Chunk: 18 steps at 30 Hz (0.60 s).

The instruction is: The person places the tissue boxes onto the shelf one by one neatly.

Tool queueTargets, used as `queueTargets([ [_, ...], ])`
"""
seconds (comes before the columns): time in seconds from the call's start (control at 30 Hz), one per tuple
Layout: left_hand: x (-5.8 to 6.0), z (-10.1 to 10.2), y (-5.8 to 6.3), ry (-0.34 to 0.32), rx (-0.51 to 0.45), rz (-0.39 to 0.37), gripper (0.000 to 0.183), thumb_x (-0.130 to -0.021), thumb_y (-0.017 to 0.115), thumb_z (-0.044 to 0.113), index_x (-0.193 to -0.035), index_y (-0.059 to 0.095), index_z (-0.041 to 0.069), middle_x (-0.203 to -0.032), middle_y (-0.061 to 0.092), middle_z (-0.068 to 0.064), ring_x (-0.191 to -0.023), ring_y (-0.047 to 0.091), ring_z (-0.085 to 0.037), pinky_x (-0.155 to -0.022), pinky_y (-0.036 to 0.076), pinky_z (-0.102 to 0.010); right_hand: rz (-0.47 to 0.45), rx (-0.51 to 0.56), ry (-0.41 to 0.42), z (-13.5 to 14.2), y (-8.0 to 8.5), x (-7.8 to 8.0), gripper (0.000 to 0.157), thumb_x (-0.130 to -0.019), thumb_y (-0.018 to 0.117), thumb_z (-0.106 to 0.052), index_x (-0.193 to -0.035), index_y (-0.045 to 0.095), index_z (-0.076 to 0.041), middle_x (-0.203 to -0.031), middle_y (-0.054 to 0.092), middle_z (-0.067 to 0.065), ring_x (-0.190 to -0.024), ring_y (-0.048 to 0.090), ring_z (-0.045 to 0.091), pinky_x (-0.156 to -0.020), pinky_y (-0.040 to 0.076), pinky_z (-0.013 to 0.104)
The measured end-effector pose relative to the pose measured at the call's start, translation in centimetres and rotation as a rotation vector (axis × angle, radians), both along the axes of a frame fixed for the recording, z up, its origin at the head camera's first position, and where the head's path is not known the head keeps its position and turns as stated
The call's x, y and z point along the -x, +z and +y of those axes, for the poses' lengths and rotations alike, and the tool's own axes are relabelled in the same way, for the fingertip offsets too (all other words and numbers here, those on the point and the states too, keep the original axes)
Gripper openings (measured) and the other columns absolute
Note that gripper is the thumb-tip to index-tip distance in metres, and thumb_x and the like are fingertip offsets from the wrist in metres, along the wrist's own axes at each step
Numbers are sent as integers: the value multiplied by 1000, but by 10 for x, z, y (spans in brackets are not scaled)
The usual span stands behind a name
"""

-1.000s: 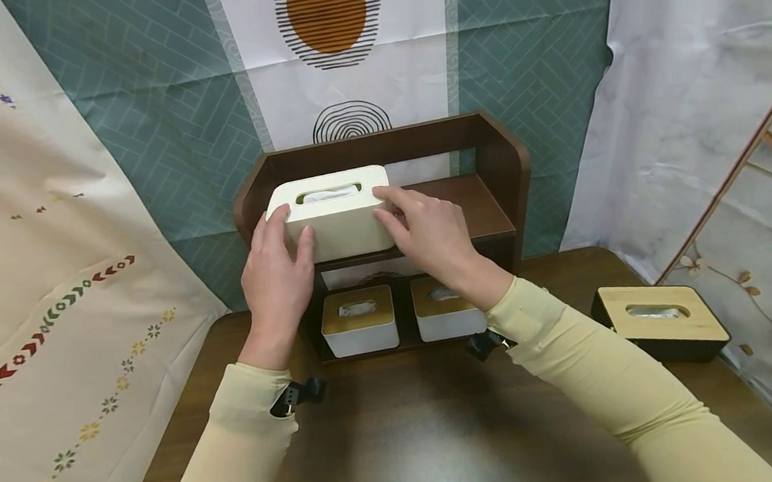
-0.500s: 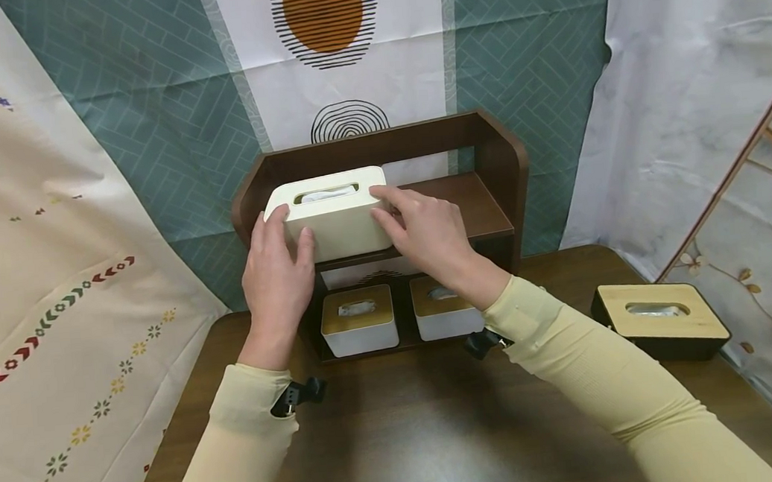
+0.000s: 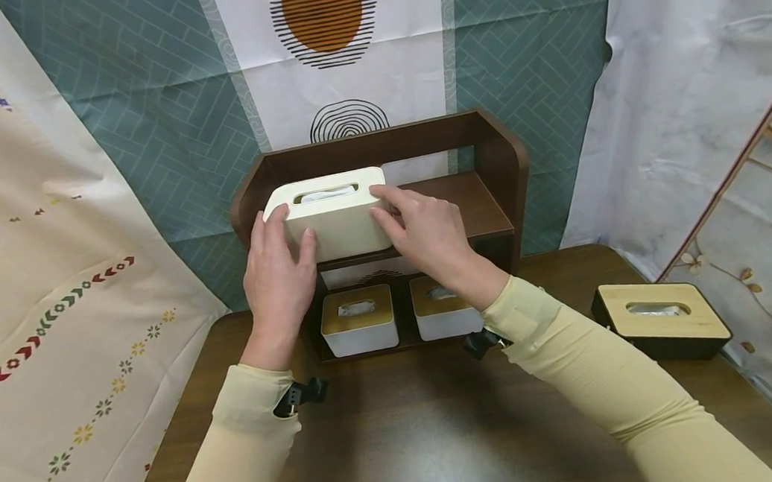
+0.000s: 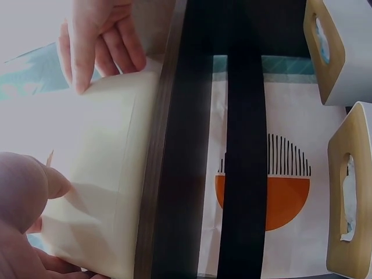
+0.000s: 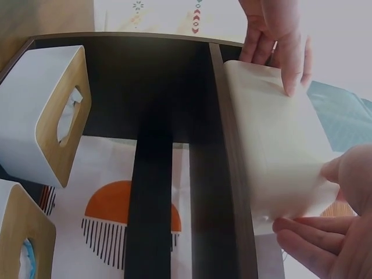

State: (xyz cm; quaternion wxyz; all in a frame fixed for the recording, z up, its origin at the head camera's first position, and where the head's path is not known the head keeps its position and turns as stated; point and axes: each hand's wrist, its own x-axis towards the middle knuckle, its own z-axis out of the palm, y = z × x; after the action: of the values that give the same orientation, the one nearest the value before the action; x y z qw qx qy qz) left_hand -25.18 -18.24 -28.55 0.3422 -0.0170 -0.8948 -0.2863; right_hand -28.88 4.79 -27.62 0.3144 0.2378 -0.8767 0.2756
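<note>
A cream tissue box (image 3: 341, 233), white tissue showing in its oval slot, sits at the left of the upper level of a dark brown shelf (image 3: 467, 198). My left hand (image 3: 276, 286) holds its left end, thumb against the front face and fingers round the corner. At the opposite end my right hand (image 3: 432, 234) grips the box, index finger at the top edge and thumb on the front. From the left wrist view, the box's front face (image 4: 110, 163) lies along the shelf board's edge. In the right wrist view, fingers (image 5: 314, 232) of my right hand wrap its near end.
Below, a white tissue box (image 3: 360, 336) with a wooden lid stands on the lower level, beside a similar box (image 3: 447, 325) partly behind my right wrist. A black tissue box (image 3: 661, 326) with a wooden lid is at the right of the brown table (image 3: 399, 434). Patterned cloths hang around.
</note>
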Motion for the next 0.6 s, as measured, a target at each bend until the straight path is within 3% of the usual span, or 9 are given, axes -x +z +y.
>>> queueTargets([
  [0.37, 0, 1, -6, -7, -12, 16, 58, -109, 67, 27, -162, 49, 11, -174, 35, -26, -156, 41, -50, -114, 42, -74, 3, -8, -10, -2, -1, -2, 40, -113, 67, -34, -150, 69, -18, -99, 76, 0, -72, 64, 20, -60, 51, 41],
  [0.6, -1, 2, -8, -23, -13, 37, 62, -109, 69, 25, -164, 45, 10, -174, 34, -27, -158, 37, -50, -117, 41, -71, -14, 2, -15, -1, -4, -2, 44, -113, 65, -36, -154, 65, -19, -105, 78, 2, -73, 65, 22, -61, 52, 43],
])
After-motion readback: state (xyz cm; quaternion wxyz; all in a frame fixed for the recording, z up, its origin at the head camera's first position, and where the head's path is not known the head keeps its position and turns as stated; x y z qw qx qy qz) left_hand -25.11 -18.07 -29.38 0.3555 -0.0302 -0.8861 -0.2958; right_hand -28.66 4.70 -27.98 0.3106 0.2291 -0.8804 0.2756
